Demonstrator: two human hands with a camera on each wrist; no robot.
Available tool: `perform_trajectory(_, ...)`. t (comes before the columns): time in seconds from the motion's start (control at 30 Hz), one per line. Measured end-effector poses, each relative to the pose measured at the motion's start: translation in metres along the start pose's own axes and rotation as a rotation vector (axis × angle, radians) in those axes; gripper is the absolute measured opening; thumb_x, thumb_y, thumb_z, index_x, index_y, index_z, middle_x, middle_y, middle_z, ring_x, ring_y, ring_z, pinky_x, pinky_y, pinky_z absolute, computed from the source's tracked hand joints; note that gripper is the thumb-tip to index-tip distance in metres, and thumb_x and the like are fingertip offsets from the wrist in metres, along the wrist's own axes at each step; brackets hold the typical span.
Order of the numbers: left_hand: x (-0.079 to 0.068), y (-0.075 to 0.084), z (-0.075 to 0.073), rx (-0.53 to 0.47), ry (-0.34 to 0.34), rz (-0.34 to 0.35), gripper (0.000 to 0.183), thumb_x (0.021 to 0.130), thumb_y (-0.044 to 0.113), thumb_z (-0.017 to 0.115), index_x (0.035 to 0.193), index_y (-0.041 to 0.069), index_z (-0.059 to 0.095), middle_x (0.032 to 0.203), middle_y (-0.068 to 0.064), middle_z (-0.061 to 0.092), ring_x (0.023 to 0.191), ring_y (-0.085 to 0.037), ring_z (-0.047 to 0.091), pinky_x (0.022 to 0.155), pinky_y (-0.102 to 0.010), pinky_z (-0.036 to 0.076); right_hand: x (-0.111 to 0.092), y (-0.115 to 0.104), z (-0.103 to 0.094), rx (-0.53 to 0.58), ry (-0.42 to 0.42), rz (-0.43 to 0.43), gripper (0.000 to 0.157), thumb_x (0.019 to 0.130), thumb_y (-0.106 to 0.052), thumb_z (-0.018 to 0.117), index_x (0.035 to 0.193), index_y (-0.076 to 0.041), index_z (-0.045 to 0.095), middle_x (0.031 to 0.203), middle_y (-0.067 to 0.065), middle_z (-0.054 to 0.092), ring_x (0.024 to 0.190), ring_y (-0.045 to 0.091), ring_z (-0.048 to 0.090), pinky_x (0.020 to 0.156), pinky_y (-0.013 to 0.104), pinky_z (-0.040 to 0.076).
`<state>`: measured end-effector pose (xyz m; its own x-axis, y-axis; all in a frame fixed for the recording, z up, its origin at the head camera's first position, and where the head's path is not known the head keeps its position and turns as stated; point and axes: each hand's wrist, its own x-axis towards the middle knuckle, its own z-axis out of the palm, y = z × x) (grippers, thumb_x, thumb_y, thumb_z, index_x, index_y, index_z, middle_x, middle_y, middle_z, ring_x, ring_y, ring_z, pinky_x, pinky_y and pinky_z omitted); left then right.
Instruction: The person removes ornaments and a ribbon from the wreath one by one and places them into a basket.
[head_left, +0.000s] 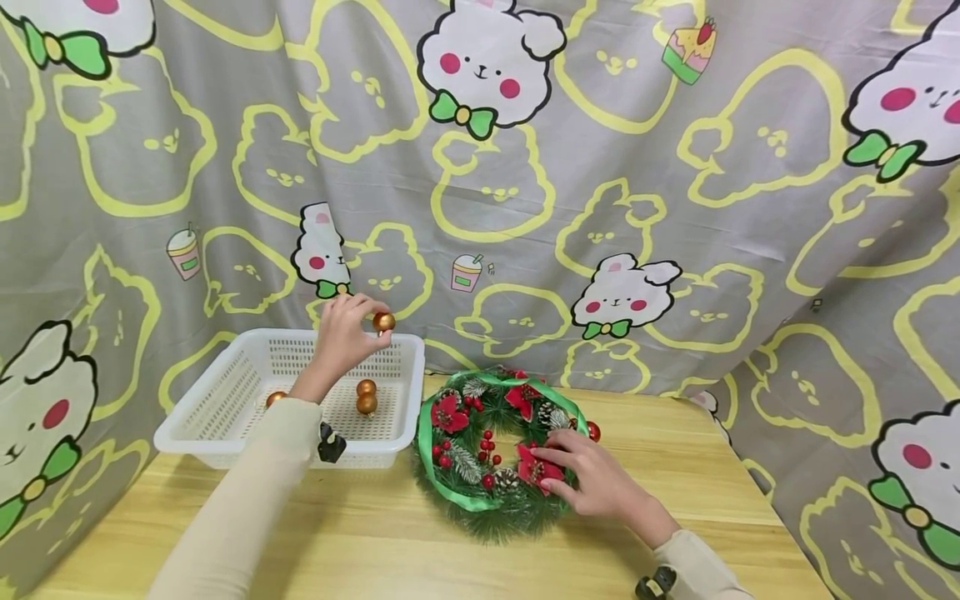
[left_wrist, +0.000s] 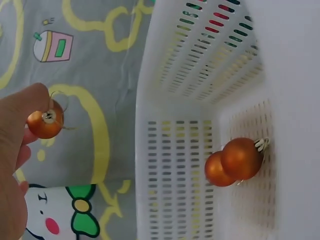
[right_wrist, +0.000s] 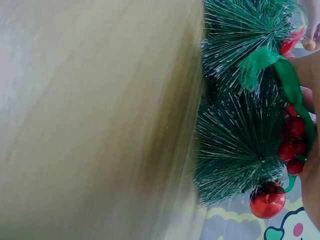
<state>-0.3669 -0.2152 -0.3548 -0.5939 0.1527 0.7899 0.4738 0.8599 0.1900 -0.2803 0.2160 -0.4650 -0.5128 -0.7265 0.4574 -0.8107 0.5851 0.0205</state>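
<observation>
My left hand [head_left: 347,337] is raised over the back of the white plastic basket [head_left: 168,440], pinching a shiny copper-coloured Christmas ball [head_left: 384,322] between thumb and fingers. In the left wrist view the ball's metal cap and hanging loop [left_wrist: 48,116] show. My right hand [head_left: 600,479] rests on the right side of a green Christmas wreath [head_left: 495,521], its spread fingers touching a red fabric flower [head_left: 536,468]. Green ribbon [head_left: 425,433], red berries [head_left: 487,446] and pine cones [head_left: 506,478] decorate the wreath. A red ball [right_wrist: 267,200] hangs at its edge.
Two more copper-coloured balls [head_left: 366,403] lie together inside the basket, and another [head_left: 276,399] is partly hidden by the left forearm. Basket and wreath stand side by side on a wooden table [head_left: 390,533]. A patterned grey curtain [head_left: 517,217] hangs behind and at the sides.
</observation>
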Motion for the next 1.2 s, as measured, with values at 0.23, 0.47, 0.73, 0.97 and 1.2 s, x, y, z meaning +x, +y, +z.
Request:
perform_trajectory(0.23,0.008,0.001,0.007,0.053,-0.132,0.052,0.029,0.071,0.023,0.076,0.097,0.013,0.070,0.095,-0.003,0.064,0.087,-0.024,0.049,0.087,-0.049,0.035,0.000,-0.001,0.001,-0.003,-0.004,-0.001,0.044,0.088,-0.044,0.061,0.123,-0.018,0.063,0.117,0.010,0.061,0.118,0.030,0.053,0.098,0.049,0.042)
perform_trajectory(0.47,0.008,-0.009,0.016,0.159,-0.280,0.098,0.028,0.072,0.024,0.077,0.097,0.012,0.070,0.097,-0.005,0.063,0.088,-0.026,0.049,0.091,-0.053,0.035,0.000,-0.003,0.001,0.006,-0.036,0.027,0.045,0.088,-0.045,0.059,0.126,-0.020,0.061,0.121,0.009,0.059,0.121,0.028,0.050,0.100,0.048,0.041)
perform_trajectory(0.73,0.005,-0.018,0.024,0.193,-0.445,0.102,0.022,0.074,0.023,0.077,0.093,0.015,0.071,0.095,-0.003,0.063,0.089,-0.024,0.044,0.092,-0.052,0.033,-0.002,-0.003,0.001,-0.001,-0.046,0.038,0.046,0.089,-0.047,0.058,0.126,-0.021,0.061,0.122,0.009,0.059,0.121,0.029,0.050,0.100,0.049,0.040)
perform_trajectory(0.97,0.008,-0.020,0.031,0.261,-0.508,0.243,0.018,0.071,0.015,0.079,0.087,0.013,0.071,0.088,-0.003,0.063,0.087,-0.026,0.045,0.087,-0.052,0.036,-0.001,-0.002,-0.001,-0.008,-0.040,0.040,0.045,0.089,-0.046,0.058,0.126,-0.021,0.061,0.122,0.008,0.059,0.121,0.028,0.050,0.100,0.047,0.040)
perform_trajectory(1.2,0.007,-0.024,0.038,0.366,-0.554,0.374,0.021,0.071,0.019,0.081,0.089,0.015,0.071,0.092,-0.001,0.064,0.088,-0.025,0.047,0.085,-0.049,0.037,-0.001,-0.003,-0.001,-0.010,-0.039,0.041,0.045,0.089,-0.047,0.058,0.125,-0.021,0.061,0.122,0.009,0.059,0.121,0.029,0.050,0.100,0.048,0.040)
